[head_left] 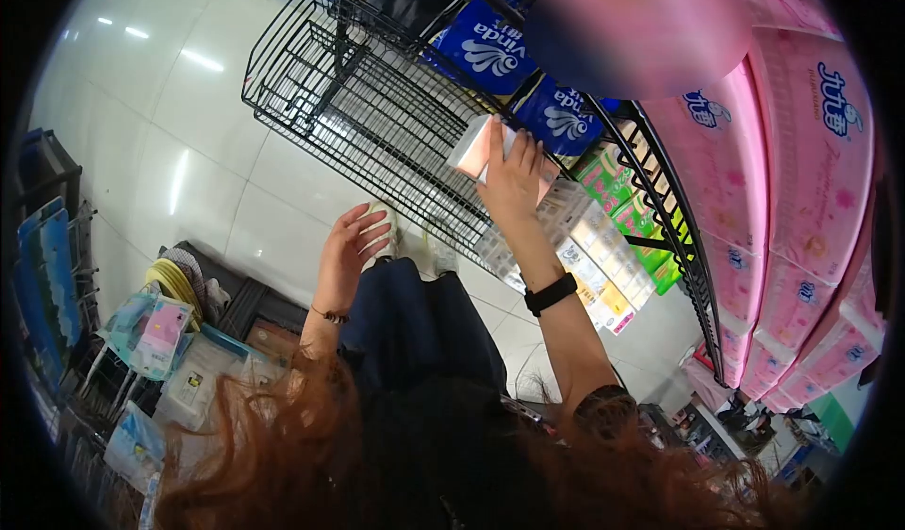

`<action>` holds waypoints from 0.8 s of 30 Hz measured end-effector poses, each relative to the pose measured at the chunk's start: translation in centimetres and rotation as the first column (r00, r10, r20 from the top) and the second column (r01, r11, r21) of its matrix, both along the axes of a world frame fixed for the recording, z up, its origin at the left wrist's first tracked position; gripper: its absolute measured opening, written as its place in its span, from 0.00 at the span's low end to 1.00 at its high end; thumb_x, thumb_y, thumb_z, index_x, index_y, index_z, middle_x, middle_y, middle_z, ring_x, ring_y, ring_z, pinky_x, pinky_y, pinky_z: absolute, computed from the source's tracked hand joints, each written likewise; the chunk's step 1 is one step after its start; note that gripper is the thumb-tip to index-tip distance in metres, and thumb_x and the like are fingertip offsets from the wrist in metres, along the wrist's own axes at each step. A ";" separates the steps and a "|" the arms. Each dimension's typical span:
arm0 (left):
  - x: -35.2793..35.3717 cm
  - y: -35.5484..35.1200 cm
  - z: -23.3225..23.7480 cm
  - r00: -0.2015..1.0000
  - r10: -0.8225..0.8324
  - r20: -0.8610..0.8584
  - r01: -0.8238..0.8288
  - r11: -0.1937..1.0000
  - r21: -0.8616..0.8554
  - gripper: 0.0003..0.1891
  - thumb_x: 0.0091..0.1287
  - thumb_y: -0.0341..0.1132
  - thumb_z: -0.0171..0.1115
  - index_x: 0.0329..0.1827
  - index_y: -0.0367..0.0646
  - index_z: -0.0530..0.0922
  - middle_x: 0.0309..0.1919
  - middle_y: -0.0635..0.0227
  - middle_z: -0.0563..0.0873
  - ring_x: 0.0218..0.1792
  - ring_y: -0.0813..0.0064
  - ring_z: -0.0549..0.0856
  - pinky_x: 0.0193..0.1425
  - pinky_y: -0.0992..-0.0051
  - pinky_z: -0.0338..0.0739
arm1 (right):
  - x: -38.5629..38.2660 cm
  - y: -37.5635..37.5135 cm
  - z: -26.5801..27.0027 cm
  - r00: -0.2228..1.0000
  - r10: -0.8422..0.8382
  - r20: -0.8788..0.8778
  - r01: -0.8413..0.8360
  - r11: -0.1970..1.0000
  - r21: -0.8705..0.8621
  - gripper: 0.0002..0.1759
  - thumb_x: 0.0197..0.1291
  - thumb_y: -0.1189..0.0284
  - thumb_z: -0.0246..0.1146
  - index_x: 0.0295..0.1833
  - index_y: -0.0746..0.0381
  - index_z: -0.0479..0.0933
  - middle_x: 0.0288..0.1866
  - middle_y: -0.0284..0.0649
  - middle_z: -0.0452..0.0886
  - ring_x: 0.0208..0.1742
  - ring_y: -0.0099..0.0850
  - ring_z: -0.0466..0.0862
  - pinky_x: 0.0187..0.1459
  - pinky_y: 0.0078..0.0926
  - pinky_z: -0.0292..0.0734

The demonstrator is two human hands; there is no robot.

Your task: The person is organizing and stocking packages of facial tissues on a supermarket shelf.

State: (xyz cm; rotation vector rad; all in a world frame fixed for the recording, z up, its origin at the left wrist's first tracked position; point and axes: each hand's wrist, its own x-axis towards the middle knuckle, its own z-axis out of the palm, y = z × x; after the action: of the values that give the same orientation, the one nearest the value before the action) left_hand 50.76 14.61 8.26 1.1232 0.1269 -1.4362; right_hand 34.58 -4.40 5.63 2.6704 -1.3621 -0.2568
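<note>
A small white-and-peach tissue pack (474,153) sits at the right end of a black wire basket shelf (306,106). My right hand (514,176) is on top of the pack, its fingers wrapped over it; the thumb side is partly hidden. Beside that hand, clear-wrapped packs (566,214) fill the end of the shelf. Over the floor in front of the basket, my left hand (353,245) is raised with its fingers apart and nothing in them.
Blue Vinda packs (490,49) stand behind the basket. Large pink tissue packs (811,181) are stacked at right, beside a black rack upright (693,256). Green packs (632,195) lie below. At left, goods hang on a rack near yellow-rimmed items (174,285).
</note>
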 end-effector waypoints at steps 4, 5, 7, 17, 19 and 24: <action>-0.1 0.3 0.3 0.998 -0.033 0.058 0.032 0.999 0.024 0.21 0.65 0.36 0.45 0.59 0.35 0.63 0.52 0.55 0.76 0.53 0.65 0.77 0.58 0.69 0.70 | 3.4 2.3 0.8 0.974 0.207 -0.096 -0.214 0.974 -0.075 0.30 0.58 0.73 0.50 0.68 0.60 0.55 0.70 0.52 0.54 0.69 0.52 0.55 0.69 0.48 0.46; -0.3 0.4 0.3 0.998 -0.034 0.057 0.033 0.999 0.025 0.21 0.65 0.36 0.45 0.59 0.35 0.63 0.52 0.55 0.76 0.53 0.65 0.77 0.58 0.69 0.70 | 4.2 2.9 0.2 0.904 0.354 -0.241 -0.376 0.925 -0.055 0.28 0.58 0.72 0.50 0.66 0.61 0.60 0.68 0.52 0.58 0.69 0.51 0.56 0.69 0.47 0.46; -0.5 0.7 0.2 0.994 -0.077 0.080 0.076 0.997 0.012 0.21 0.65 0.38 0.48 0.57 0.36 0.65 0.53 0.54 0.75 0.51 0.64 0.78 0.58 0.68 0.70 | 5.4 3.7 -0.7 0.799 0.465 -0.380 -0.506 0.863 -0.008 0.26 0.58 0.71 0.51 0.63 0.62 0.64 0.66 0.51 0.62 0.68 0.50 0.58 0.70 0.46 0.46; -0.6 2.0 1.7 0.987 -0.136 0.089 0.127 0.987 0.100 0.18 0.66 0.38 0.46 0.54 0.34 0.68 0.50 0.53 0.78 0.43 0.68 0.81 0.53 0.72 0.72 | 5.8 1.8 -5.9 0.160 0.434 -0.886 -0.498 0.811 0.307 0.20 0.51 0.76 0.57 0.53 0.64 0.76 0.55 0.46 0.76 0.58 0.48 0.72 0.59 0.58 0.60; -0.4 2.4 1.6 0.989 -0.126 0.074 0.116 0.985 0.125 0.16 0.68 0.36 0.44 0.53 0.34 0.69 0.49 0.55 0.79 0.43 0.71 0.81 0.52 0.73 0.72 | 5.3 1.5 -6.0 0.092 0.407 -0.909 -0.509 0.803 0.309 0.22 0.49 0.78 0.58 0.53 0.64 0.75 0.54 0.46 0.76 0.58 0.48 0.72 0.57 0.57 0.63; -0.3 2.6 1.7 0.994 -0.088 0.065 0.080 0.990 0.119 0.16 0.68 0.36 0.44 0.53 0.35 0.69 0.48 0.56 0.80 0.42 0.71 0.81 0.50 0.74 0.72 | 3.5 0.6 -8.3 0.237 0.363 -0.901 -0.427 0.872 0.239 0.23 0.52 0.71 0.58 0.57 0.62 0.73 0.59 0.46 0.72 0.60 0.48 0.70 0.60 0.55 0.59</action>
State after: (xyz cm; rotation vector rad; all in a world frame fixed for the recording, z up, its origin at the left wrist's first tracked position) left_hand 50.50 17.24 10.01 1.2857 0.1156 -1.4776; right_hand 38.07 -3.78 -2.64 1.9640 -0.2524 -1.3894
